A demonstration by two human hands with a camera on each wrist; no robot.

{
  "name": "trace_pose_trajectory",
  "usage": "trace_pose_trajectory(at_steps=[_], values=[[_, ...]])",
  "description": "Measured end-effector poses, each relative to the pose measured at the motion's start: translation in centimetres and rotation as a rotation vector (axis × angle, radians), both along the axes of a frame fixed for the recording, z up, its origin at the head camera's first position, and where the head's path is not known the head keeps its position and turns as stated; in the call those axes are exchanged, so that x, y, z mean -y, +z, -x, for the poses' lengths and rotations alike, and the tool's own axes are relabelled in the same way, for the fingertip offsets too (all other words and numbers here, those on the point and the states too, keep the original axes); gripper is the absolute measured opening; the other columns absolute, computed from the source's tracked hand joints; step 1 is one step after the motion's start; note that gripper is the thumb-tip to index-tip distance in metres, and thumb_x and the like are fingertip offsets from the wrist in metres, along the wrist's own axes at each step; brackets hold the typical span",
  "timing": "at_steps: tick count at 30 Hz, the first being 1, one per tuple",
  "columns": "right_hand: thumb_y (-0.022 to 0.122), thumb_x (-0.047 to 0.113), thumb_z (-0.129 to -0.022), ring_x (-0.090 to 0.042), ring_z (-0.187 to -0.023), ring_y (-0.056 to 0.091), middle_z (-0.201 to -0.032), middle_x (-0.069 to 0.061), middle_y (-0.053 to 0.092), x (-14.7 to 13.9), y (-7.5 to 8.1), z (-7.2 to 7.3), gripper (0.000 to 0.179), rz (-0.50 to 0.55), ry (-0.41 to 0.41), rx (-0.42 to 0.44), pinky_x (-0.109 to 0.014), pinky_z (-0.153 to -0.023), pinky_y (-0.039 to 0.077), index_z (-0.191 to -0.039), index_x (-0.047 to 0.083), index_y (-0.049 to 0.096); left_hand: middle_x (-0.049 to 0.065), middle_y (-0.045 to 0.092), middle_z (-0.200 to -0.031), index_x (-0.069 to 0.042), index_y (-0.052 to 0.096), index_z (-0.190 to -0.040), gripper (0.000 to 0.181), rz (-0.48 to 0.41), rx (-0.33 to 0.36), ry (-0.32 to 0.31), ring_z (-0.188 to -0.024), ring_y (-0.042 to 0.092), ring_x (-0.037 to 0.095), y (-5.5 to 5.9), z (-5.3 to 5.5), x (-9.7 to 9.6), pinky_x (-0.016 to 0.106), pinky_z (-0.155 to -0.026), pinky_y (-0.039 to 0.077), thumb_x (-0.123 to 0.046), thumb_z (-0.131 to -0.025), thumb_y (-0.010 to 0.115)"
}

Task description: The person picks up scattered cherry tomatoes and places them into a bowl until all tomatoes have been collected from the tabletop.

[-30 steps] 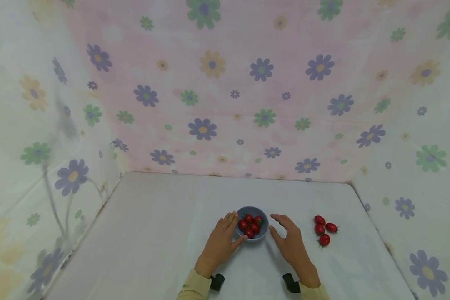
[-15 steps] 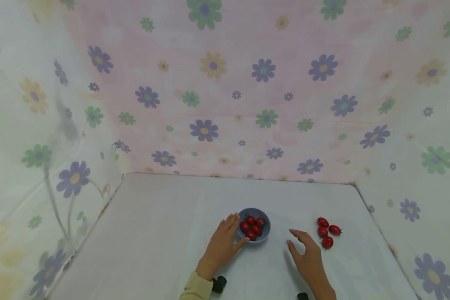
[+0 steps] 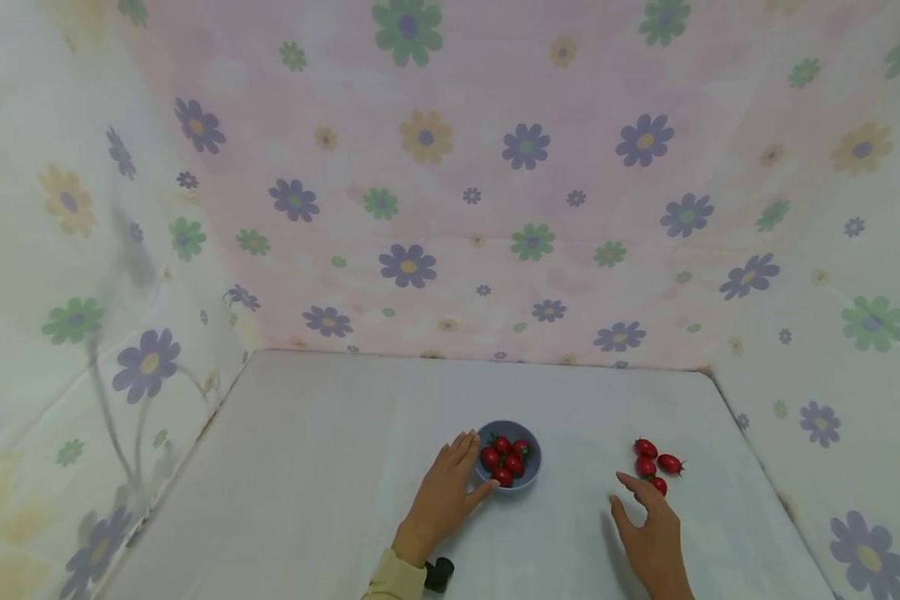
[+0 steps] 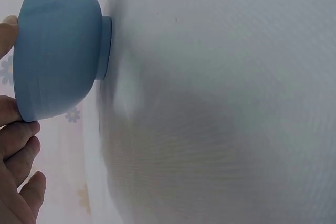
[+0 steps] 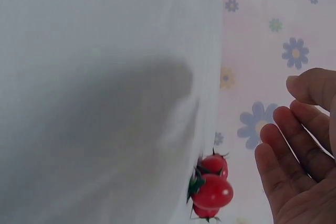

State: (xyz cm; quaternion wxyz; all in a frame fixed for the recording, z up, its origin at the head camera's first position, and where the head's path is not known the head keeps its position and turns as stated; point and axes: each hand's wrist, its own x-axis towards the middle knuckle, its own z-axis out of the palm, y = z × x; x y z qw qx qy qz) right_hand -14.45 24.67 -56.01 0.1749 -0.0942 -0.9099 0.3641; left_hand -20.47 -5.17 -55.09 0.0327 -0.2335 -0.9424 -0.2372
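Note:
A blue-grey bowl with several cherry tomatoes in it stands upright on the table. My left hand holds the bowl at its left and front rim, thumb in front, fingers along the side. In the left wrist view, thumb and fingers touch the bowl near the rim. To the right, my right hand hovers with thumb and fingers apart and nothing between them. Several loose cherry tomatoes lie just beyond its fingertips, the nearest partly hidden. The right wrist view shows these tomatoes beside the fingers.
The white-covered table is bounded by a flowered cloth wall at the back and cloth sides at left and right. A black wrist camera mount sits by the left sleeve.
My right hand has moved from beside the bowl rightward to the loose tomatoes, staying spread. My left hand stays at the bowl. The tomatoes have not moved on the table.

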Motion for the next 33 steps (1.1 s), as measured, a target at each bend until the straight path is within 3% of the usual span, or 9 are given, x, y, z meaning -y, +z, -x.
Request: trace_pose_trajectory(at_steps=[1,6,12,20,28,33], values=[[0.073,-0.002,-0.09,-0.037,-0.114,0.063,-0.125,-0.022,0.068,-0.2,0.1,-0.1,0.04,-0.005,-0.009,0.006,-0.059,-0.098,0.052,-0.13,-0.001,0.065,0.015,0.041,-0.16,0.002,0.043,-0.152,0.076,0.0,0.002,0.0,-0.15,0.036,0.031,0.0,0.0,0.0,0.051,-0.122,0.031,-0.053,-0.1,0.056],[0.073,-0.004,-0.089,-0.039,-0.111,0.062,-0.121,-0.025,0.067,-1.5,0.4,-0.2,0.04,-0.015,-0.075,0.035,-0.06,-0.097,0.052,-0.128,-0.004,0.064,0.015,0.041,-0.16,0.002,0.043,-0.153,0.077,-0.004,0.016,0.002,-0.15,0.035,0.031,-0.1,0.0,-0.1,0.051,-0.122,0.031,-0.054,-0.101,0.055],[0.07,-0.005,-0.09,-0.044,-0.119,0.056,-0.125,-0.029,0.062,-3.4,1.0,0.1,0.039,-0.008,-0.116,0.114,-0.064,-0.103,0.047,-0.128,-0.008,0.061,0.016,0.041,-0.16,0.002,0.043,-0.152,0.077,-0.015,0.019,-0.001,-0.15,0.036,0.032,-0.4,0.1,-0.1,0.053,-0.121,0.032,-0.053,-0.1,0.056],[0.073,0.002,-0.09,-0.05,-0.125,0.051,-0.133,-0.035,0.054,-4.8,1.3,0.9,0.051,-0.04,-0.093,0.196,-0.063,-0.101,0.047,-0.136,-0.009,0.055,0.013,0.039,-0.161,0.0,0.042,-0.154,0.077,-0.01,0.042,0.011,-0.152,0.033,0.029,-0.6,0.2,-0.1,0.05,-0.123,0.029,-0.054,-0.1,0.056],[0.075,0.01,-0.092,-0.051,-0.126,0.048,-0.142,-0.036,0.046,-5.6,0.9,1.8,0.063,-0.029,-0.089,0.341,-0.065,-0.103,0.045,-0.144,-0.01,0.045,0.016,0.043,-0.158,0.003,0.045,-0.151,0.076,-0.039,0.004,0.009,-0.149,0.037,0.032,-0.6,0.2,-0.1,0.052,-0.121,0.031,-0.051,-0.099,0.06],[0.077,0.014,-0.091,-0.05,-0.121,0.053,-0.139,-0.037,0.048,-6.2,0.3,2.4,0.067,-0.03,-0.043,0.384,-0.061,-0.101,0.049,-0.143,-0.013,0.044,0.016,0.042,-0.159,0.003,0.044,-0.151,0.076,-0.044,0.018,0.013,-0.15,0.037,0.031,-0.7,0.2,-0.2,0.052,-0.122,0.031,-0.05,-0.099,0.06]])
